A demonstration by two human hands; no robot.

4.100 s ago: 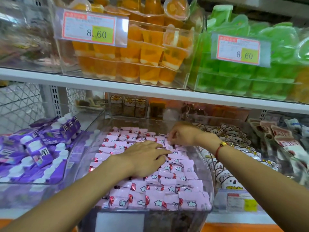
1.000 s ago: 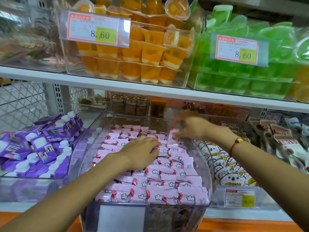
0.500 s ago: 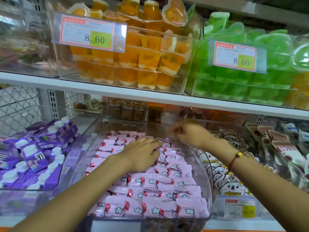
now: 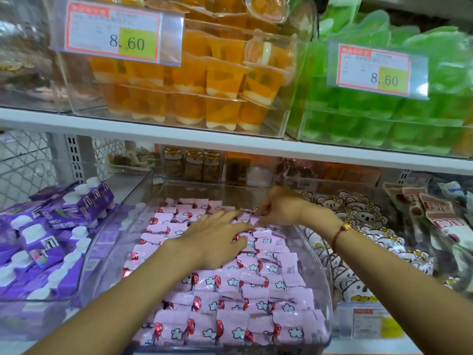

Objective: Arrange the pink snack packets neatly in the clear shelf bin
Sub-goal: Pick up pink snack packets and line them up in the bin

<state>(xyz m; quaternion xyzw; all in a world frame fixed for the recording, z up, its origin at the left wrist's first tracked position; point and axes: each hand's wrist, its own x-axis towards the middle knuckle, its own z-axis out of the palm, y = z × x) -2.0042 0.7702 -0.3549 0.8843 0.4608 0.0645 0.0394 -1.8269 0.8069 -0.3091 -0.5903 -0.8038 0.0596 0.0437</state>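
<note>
Several pink snack packets (image 4: 230, 303) with white flowers and red ends lie in rows inside the clear shelf bin (image 4: 326, 272) on the lower shelf. My left hand (image 4: 215, 237) rests flat on the packets in the middle of the bin, fingers spread and pointing right. My right hand (image 4: 279, 206) is at the back right of the bin, fingers curled down and pinching a pink packet (image 4: 253, 219) near the far row. Its fingertips are blurred. A red bracelet sits on the right wrist.
A clear bin of purple drink pouches (image 4: 51, 226) stands to the left. A bin of white bear-print packets (image 4: 358, 239) sits to the right. The white shelf board (image 4: 230, 142) runs overhead, carrying orange jelly cups (image 4: 204, 80) and green jelly cups (image 4: 384, 111).
My right hand has dropped lower onto the back row of packets. My left hand has stayed pressed on the middle of the pile. The camera has moved closer to the bin.
</note>
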